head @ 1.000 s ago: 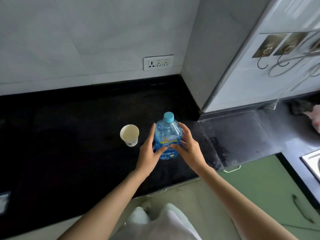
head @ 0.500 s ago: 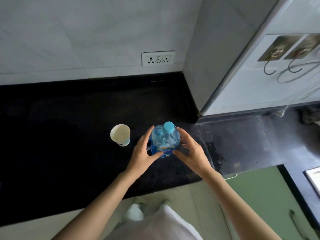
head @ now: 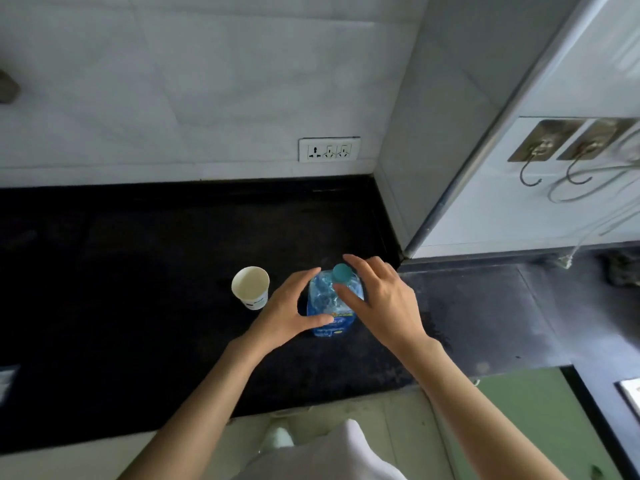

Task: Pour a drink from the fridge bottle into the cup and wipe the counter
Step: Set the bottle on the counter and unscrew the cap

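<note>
At frame centre, the capped bottle (head: 332,306) stands on the black counter (head: 138,306). The left hand (head: 289,315) curls round its side; the right hand (head: 377,303) spreads loosely over the cap (head: 342,273). The cup (head: 251,287), just left, could topple if nudged while uncapping.

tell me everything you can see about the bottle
The bottle is clear blue-tinted plastic with a teal cap still on and a blue-and-yellow label low on its body. It stands upright on the black counter, right of the paper cup. The left hand holds its side; the right hand reaches over the cap.
</note>
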Action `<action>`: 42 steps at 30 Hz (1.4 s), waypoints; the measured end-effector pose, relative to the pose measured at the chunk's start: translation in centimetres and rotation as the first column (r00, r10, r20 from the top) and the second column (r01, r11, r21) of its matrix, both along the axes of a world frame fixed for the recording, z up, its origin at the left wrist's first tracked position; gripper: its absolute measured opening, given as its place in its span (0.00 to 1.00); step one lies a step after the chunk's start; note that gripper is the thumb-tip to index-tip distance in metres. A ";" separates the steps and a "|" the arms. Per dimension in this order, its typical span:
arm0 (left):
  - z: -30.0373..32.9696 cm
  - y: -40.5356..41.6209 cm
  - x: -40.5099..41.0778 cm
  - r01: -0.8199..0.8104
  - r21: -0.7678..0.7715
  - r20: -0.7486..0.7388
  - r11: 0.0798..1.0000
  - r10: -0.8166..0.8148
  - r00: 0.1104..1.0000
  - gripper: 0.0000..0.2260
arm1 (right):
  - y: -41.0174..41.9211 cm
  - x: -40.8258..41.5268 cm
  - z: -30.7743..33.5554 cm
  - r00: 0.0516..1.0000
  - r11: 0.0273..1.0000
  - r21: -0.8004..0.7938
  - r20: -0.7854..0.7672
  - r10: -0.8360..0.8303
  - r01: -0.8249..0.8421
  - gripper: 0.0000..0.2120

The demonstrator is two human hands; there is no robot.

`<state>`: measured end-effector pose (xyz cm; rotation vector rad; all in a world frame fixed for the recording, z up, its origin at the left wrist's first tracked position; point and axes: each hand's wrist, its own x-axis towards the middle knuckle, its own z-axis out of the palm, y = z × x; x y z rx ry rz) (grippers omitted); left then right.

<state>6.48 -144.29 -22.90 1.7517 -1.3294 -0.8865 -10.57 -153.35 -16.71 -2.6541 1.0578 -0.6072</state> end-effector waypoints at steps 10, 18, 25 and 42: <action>-0.2 -0.8 -1.2 -0.063 -0.034 -0.007 0.997 0.063 0.998 0.37 | -0.6 2.9 2.2 0.985 0.998 -0.010 -0.158 -0.070 0.069 0.22; -0.2 -1.1 -0.5 -0.031 -0.026 0.001 0.999 0.031 1.000 0.36 | -3.2 2.4 1.8 0.956 0.938 -0.207 -0.152 0.251 -0.279 0.18; -0.2 -1.1 -0.3 -0.025 -0.067 -0.023 0.997 0.023 0.999 0.35 | -5.4 3.0 2.5 0.835 0.807 -0.264 -0.334 0.437 -0.529 0.17; 0.0 -1.1 0.1 -0.002 -0.020 -0.060 1.000 0.001 0.998 0.35 | -6.4 3.3 3.3 0.739 0.781 -0.101 -0.417 0.529 -0.616 0.16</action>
